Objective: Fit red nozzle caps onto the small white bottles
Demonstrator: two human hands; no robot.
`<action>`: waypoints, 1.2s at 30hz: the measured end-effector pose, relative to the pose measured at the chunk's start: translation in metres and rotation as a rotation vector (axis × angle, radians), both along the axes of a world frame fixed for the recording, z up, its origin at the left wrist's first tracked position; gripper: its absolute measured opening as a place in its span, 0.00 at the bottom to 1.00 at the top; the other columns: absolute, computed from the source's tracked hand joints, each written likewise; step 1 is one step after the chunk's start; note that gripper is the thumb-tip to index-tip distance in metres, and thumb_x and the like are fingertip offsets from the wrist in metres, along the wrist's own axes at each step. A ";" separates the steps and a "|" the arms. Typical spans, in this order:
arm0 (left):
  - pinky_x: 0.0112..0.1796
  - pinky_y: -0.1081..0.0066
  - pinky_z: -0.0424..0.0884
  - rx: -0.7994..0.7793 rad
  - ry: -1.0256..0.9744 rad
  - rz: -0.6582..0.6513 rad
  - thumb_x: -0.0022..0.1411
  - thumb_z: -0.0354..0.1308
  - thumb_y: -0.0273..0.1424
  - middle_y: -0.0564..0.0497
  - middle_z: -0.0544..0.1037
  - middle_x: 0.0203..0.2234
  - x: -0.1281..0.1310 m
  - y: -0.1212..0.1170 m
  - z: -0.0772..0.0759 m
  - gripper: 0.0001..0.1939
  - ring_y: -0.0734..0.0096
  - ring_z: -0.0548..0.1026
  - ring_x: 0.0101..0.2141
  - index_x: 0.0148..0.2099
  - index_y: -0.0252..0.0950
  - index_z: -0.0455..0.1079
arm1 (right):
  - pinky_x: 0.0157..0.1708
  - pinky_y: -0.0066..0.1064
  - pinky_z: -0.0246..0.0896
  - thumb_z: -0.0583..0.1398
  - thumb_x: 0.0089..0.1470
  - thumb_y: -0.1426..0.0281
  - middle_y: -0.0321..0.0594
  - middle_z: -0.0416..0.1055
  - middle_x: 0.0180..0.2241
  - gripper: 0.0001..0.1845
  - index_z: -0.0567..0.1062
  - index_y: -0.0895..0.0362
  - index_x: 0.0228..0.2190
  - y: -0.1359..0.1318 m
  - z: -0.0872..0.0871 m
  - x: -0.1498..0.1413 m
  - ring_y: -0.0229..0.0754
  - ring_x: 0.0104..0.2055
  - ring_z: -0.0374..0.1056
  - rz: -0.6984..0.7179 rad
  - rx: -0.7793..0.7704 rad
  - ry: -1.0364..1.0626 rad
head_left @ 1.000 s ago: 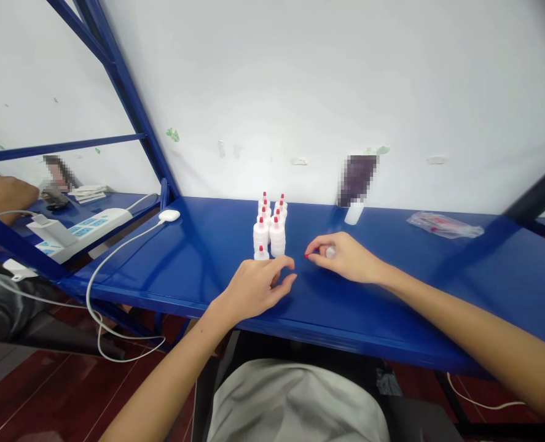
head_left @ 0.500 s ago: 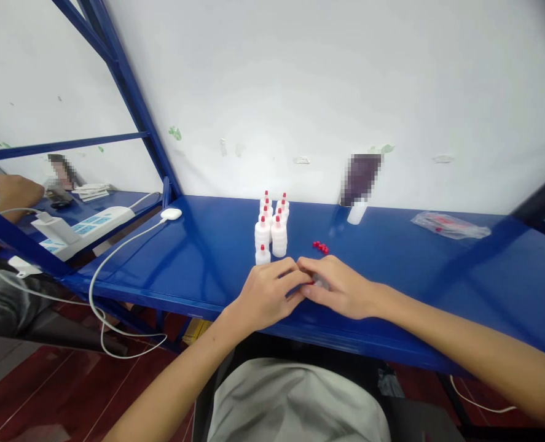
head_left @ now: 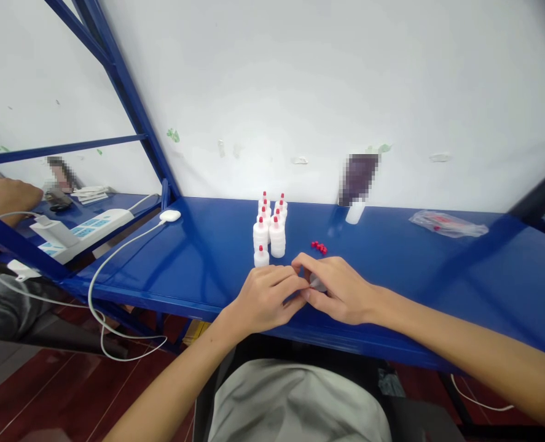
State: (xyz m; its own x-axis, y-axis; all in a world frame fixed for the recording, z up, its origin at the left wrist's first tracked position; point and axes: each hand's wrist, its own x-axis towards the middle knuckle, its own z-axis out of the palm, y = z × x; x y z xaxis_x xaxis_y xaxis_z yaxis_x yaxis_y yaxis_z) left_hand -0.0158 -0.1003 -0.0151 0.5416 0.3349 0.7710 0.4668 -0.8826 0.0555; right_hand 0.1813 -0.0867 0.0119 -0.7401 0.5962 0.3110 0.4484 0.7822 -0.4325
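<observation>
My left hand (head_left: 270,296) and my right hand (head_left: 341,290) meet above the front of the blue table, fingertips touching. My right hand is closed around a small translucent white nozzle (head_left: 317,282), mostly hidden in the fingers. At its tip, my left thumb and fingers pinch a small red cap, almost wholly covered. Just beyond my left hand, white bottles with red caps (head_left: 277,238) stand upright in two rows, the nearest bottle (head_left: 261,256) close to my knuckles. Several loose red caps (head_left: 319,247) lie past my right hand.
A clear plastic bag (head_left: 448,224) lies on the blue table (head_left: 392,258) at right. A white object (head_left: 355,213) and a blurred dark one (head_left: 359,178) are by the wall. At left are a white cable plug (head_left: 169,216), a power strip (head_left: 88,230) and another person's hand (head_left: 14,193).
My two hands stay together at nearly the same spot, fingers shifting slightly around the nozzle. The red sliver between them shows less. The view has moved very slightly.
</observation>
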 end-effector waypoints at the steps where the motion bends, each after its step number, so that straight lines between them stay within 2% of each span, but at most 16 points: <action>1: 0.28 0.75 0.67 0.008 -0.007 -0.003 0.65 0.55 0.27 0.52 0.77 0.26 0.000 0.000 0.000 0.05 0.76 0.73 0.26 0.34 0.36 0.69 | 0.28 0.31 0.52 0.53 0.59 0.62 0.34 0.70 0.24 0.10 0.62 0.54 0.40 -0.001 0.001 0.000 0.42 0.24 0.64 -0.007 0.004 -0.006; 4: 0.28 0.75 0.67 0.014 -0.038 -0.016 0.64 0.56 0.25 0.51 0.78 0.27 0.000 0.000 0.000 0.04 0.76 0.73 0.26 0.35 0.35 0.69 | 0.29 0.31 0.52 0.53 0.59 0.62 0.35 0.71 0.25 0.11 0.62 0.54 0.41 -0.002 0.001 0.000 0.42 0.25 0.64 -0.028 0.018 -0.029; 8: 0.30 0.74 0.69 0.002 0.010 -0.027 0.65 0.56 0.26 0.51 0.78 0.29 0.000 0.001 -0.001 0.02 0.74 0.75 0.28 0.37 0.35 0.69 | 0.27 0.30 0.48 0.52 0.59 0.66 0.33 0.65 0.23 0.05 0.59 0.53 0.34 -0.003 0.001 0.000 0.39 0.22 0.57 0.027 0.001 -0.043; 11: 0.31 0.74 0.70 0.022 0.039 -0.019 0.66 0.53 0.26 0.51 0.79 0.30 0.001 0.002 -0.003 0.05 0.74 0.75 0.29 0.38 0.35 0.69 | 0.26 0.30 0.46 0.52 0.57 0.70 0.31 0.60 0.22 0.07 0.55 0.53 0.31 -0.003 0.002 0.000 0.37 0.21 0.52 0.051 -0.015 -0.032; 16: 0.29 0.74 0.69 0.070 0.009 -0.017 0.66 0.53 0.26 0.51 0.78 0.29 0.001 0.001 -0.003 0.04 0.75 0.74 0.28 0.40 0.35 0.70 | 0.25 0.30 0.45 0.50 0.59 0.70 0.29 0.56 0.22 0.07 0.53 0.52 0.32 -0.004 0.002 -0.001 0.37 0.21 0.49 0.111 -0.092 -0.008; 22: 0.30 0.73 0.67 0.034 0.026 -0.032 0.66 0.54 0.25 0.51 0.77 0.29 0.001 0.002 -0.002 0.04 0.73 0.73 0.28 0.39 0.34 0.69 | 0.26 0.30 0.46 0.50 0.62 0.70 0.29 0.55 0.23 0.07 0.53 0.52 0.32 -0.002 -0.001 0.000 0.36 0.22 0.48 0.136 -0.116 0.044; 24: 0.29 0.73 0.67 -0.026 0.007 -0.051 0.66 0.55 0.25 0.51 0.75 0.28 0.001 0.001 -0.001 0.03 0.74 0.72 0.28 0.40 0.34 0.69 | 0.26 0.30 0.47 0.49 0.65 0.68 0.30 0.56 0.23 0.07 0.55 0.53 0.32 -0.002 0.000 0.000 0.36 0.23 0.50 0.155 -0.141 0.050; 27: 0.28 0.75 0.65 -0.179 -0.104 -0.082 0.65 0.57 0.27 0.54 0.72 0.25 -0.001 -0.001 0.001 0.02 0.77 0.68 0.25 0.41 0.35 0.70 | 0.29 0.30 0.52 0.50 0.66 0.61 0.33 0.64 0.28 0.09 0.62 0.54 0.39 -0.001 0.003 0.001 0.37 0.26 0.58 0.171 -0.163 0.087; 30: 0.28 0.77 0.64 -0.306 -0.410 -0.006 0.64 0.58 0.29 0.56 0.69 0.24 -0.009 0.004 0.004 0.03 0.79 0.65 0.24 0.40 0.36 0.68 | 0.29 0.31 0.54 0.53 0.64 0.58 0.34 0.67 0.27 0.16 0.67 0.55 0.46 0.009 0.008 0.008 0.38 0.27 0.61 0.054 -0.124 0.202; 33: 0.27 0.77 0.63 -0.362 -0.681 0.147 0.63 0.60 0.31 0.56 0.68 0.24 -0.024 0.016 0.009 0.05 0.78 0.65 0.24 0.38 0.36 0.69 | 0.25 0.30 0.53 0.55 0.62 0.60 0.31 0.63 0.20 0.14 0.72 0.56 0.40 0.035 0.019 0.027 0.37 0.22 0.59 -0.228 -0.135 0.421; 36: 0.27 0.77 0.62 -0.412 -0.697 0.235 0.61 0.62 0.33 0.57 0.65 0.23 -0.039 0.027 0.013 0.06 0.79 0.63 0.24 0.36 0.35 0.71 | 0.20 0.29 0.53 0.58 0.55 0.64 0.32 0.63 0.16 0.09 0.74 0.57 0.31 0.080 0.035 0.055 0.36 0.18 0.59 -0.394 -0.170 0.717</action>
